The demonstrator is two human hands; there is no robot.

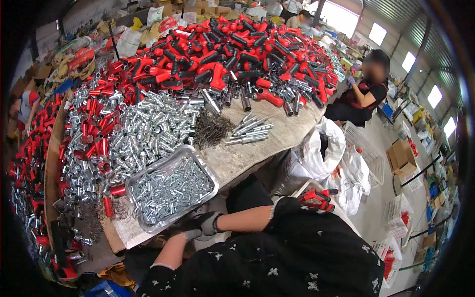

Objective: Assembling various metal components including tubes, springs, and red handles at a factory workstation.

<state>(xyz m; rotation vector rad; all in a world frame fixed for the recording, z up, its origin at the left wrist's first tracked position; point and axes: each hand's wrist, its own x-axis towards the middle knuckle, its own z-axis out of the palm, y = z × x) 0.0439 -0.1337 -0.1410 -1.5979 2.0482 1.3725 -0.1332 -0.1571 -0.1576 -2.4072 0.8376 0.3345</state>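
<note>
the left hand [192, 234] and the right hand [210, 224], both in grey gloves, meet in the lower middle of the frame, close together just below the tray's lower right edge; their fingers look bent, but whether they grip anything cannot be told, since the gloves overlap and lie in shadow. the silver metal tray [214, 183], with rounded corners, sits left of the frame's middle at the near edge of the table [269, 143], filled with small loose screws [170, 190]. two red tubes [108, 207] lie just beside the tray's left side. above the tray, a heap of shiny silver sleeves [153, 121] spreads toward the left of the frame, mixed there with more red pieces. to its right lie a dark tangle of springs [210, 129] and, next to that, a small bundle of silver rods [251, 129]. a big pile of red and black handles [232, 54] fills the upper middle. white sacks [316, 151] stand right of the table, with a few red-and-black tools [316, 199] below them. at the upper right a co-worker [366, 94] sits with a gloved hand raised.
</note>
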